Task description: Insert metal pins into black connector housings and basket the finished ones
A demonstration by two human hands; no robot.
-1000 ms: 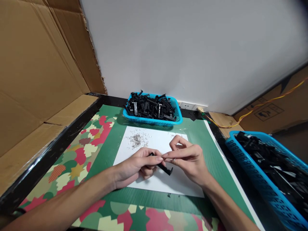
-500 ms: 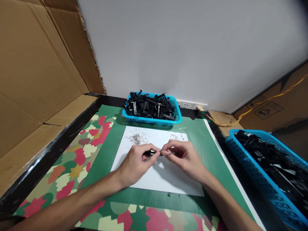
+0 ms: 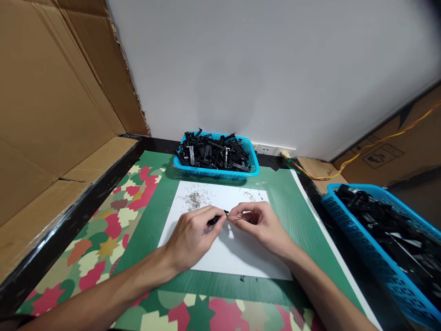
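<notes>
Over a white sheet [image 3: 220, 264], my left hand [image 3: 198, 232] is closed on a small black plastic part [image 3: 214, 220]. My right hand [image 3: 260, 225] meets it fingertip to fingertip at the part's right end. Its thumb and index finger are pinched, and a thin shiny piece shows between its fingers, too small to make out fully. Behind my left hand, a pile of small metal pieces [image 3: 193, 201] lies on the sheet. A smaller scatter of such pieces [image 3: 248, 196] is behind my right hand.
A blue basket [image 3: 217, 173] full of black parts stands at the back by the wall. Another blue basket [image 3: 372, 253] of black parts is at the right. Cardboard [image 3: 69, 92] rises at the left. Yellow and orange wires [image 3: 351, 161] run from a wall socket.
The black part has turned slightly in my left fingers, its dark end now showing above the fingertips. Both hands remain together in nearly the same place.
</notes>
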